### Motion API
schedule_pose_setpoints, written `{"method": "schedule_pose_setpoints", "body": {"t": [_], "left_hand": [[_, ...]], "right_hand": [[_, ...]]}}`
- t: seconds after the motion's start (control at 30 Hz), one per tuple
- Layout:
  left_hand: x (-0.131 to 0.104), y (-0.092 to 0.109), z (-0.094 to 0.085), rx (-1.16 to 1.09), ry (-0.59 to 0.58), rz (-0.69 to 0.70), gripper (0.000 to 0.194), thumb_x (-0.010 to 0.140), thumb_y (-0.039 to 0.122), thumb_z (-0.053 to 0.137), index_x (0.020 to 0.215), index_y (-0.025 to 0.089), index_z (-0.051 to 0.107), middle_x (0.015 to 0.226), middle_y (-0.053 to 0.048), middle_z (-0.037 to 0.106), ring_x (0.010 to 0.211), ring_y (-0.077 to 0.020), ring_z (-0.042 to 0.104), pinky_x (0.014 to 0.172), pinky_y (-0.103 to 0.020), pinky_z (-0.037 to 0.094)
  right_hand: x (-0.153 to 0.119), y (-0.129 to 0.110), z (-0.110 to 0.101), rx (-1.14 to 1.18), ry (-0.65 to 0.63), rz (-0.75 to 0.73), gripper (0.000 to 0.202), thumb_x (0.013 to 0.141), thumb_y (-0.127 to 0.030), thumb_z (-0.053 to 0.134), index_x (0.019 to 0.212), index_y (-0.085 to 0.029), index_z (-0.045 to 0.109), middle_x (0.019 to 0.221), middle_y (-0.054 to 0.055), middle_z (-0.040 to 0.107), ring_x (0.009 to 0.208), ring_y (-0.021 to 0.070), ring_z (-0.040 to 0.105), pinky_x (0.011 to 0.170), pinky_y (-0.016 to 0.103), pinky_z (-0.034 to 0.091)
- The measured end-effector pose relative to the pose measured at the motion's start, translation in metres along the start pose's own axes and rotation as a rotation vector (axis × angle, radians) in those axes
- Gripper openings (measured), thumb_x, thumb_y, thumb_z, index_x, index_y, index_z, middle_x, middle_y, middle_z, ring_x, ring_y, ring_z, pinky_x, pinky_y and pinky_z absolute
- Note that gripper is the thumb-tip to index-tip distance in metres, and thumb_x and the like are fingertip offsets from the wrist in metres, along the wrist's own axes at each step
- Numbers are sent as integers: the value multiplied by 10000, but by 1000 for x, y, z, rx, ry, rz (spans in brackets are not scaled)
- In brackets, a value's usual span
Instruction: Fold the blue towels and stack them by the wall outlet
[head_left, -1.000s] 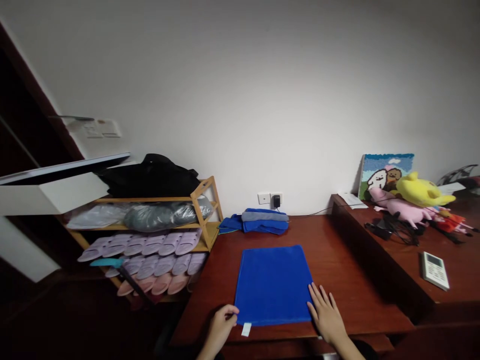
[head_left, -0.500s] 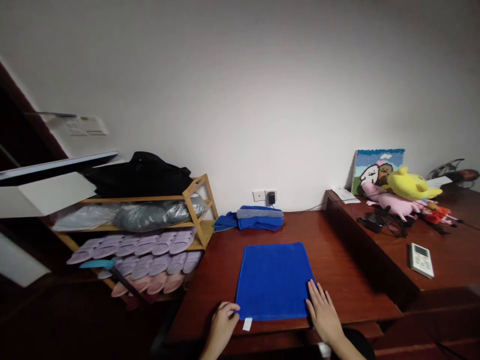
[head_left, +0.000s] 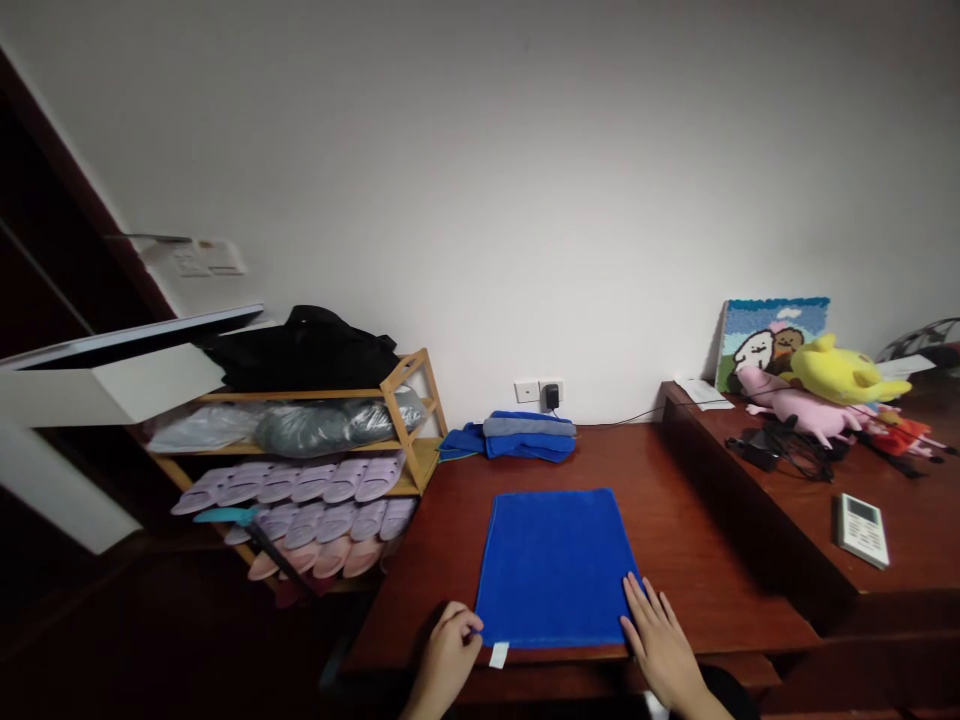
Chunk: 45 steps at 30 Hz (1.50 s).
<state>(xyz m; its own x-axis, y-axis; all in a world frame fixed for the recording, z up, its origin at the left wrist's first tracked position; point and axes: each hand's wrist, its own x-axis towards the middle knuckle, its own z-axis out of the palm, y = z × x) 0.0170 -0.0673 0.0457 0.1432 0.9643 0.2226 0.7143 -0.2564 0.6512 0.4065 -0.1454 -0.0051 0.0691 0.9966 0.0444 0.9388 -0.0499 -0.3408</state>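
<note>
A square blue towel (head_left: 556, 570) lies flat on the reddish-brown table, with a white tag (head_left: 499, 655) sticking out at its near left edge. At the towel's near left corner is my left hand (head_left: 448, 645), its fingers curled in a pinch on the corner. My right hand (head_left: 661, 638) rests with fingers stretched out, their tips on the towel's near right edge. Farther back, by the wall, is a pile of folded blue and grey towels (head_left: 529, 437).
On the left, a wooden rack (head_left: 412, 420) holds several slippers (head_left: 315, 480) and a black bag (head_left: 304, 350). The raised desk at right bears plush toys (head_left: 840, 375), a white remote control (head_left: 862, 530) and cables (head_left: 787, 450). A black plug (head_left: 552, 397) sits in the wall socket.
The view has swung slightly to the left, so the scene sits farther right in the picture. Both hands keep their places at the towel's near corners.
</note>
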Motion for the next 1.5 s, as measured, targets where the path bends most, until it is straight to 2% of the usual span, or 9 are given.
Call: {"method": "schedule_pose_setpoints", "body": {"t": [0.17,0.4,0.53,0.73,0.9,1.03,1.2,1.37,1.5], "left_hand": [[23,57,14,194,-30,189,240,871,183,513,867,277,733,1048,-49,706,1006,-238,675,936,-358,538],[53,145,120,242,-246,430,439,1016,343,442,1422,272,596,1549,-61,533,1440,-287,456,1209,-494,370],[42,132,137,292,-287,443,536,1056,484,365,1571,339,380,1646,-32,386,1517,-280,339,1242,-530,305],[2,82,88,283,-322,494,596,1056,497,388,1611,425,183,1689,27,274,1537,-274,291,1253,-537,286],[1,73,68,264,-326,423,506,1044,500,405,1544,416,410,1611,4,452,1444,-288,456,1197,-509,386],[49,108,93,250,-191,385,447,1051,403,354,1406,307,609,1479,-56,603,1349,-275,551,1135,-484,461],[110,144,144,241,-196,439,505,1058,384,314,1510,252,497,1585,-66,488,1477,-259,413,1231,-498,342],[119,121,183,299,-215,296,590,1054,495,277,1587,259,366,1650,-67,368,1537,-288,288,1262,-547,256],[116,87,180,362,-203,238,605,1042,499,289,1605,278,312,1666,-62,318,1543,-311,263,1254,-596,226]], "right_hand": [[18,-11,-14,13,17,40,689,1034,-590,143,1613,-219,193,1677,-22,203,1567,222,141,1292,467,154],[44,-35,-9,-23,-33,89,684,1022,-557,199,1607,-209,258,1672,0,209,1568,255,133,1285,508,129],[35,-21,2,-66,-47,72,695,1013,-577,200,1603,-217,275,1673,-10,206,1567,255,140,1284,506,140],[17,6,15,-117,-43,33,661,995,-583,243,1578,-291,356,1657,-20,264,1557,301,188,1262,595,155],[43,-4,-3,-73,1,88,704,998,-609,194,1599,-257,301,1652,-10,305,1559,278,197,1271,544,165],[105,-29,-25,-79,24,111,688,1021,-522,129,1622,-194,198,1688,4,219,1573,232,136,1277,473,143],[172,-35,-23,-110,-42,183,661,1020,-434,151,1622,-164,190,1702,31,178,1579,240,96,1271,486,99],[190,-17,-5,-109,-43,212,689,1015,-474,138,1624,-153,163,1705,35,162,1578,252,101,1271,479,88],[190,-14,-2,-88,-11,211,709,1015,-485,128,1621,-117,152,1705,46,159,1578,260,96,1276,460,77]]}}
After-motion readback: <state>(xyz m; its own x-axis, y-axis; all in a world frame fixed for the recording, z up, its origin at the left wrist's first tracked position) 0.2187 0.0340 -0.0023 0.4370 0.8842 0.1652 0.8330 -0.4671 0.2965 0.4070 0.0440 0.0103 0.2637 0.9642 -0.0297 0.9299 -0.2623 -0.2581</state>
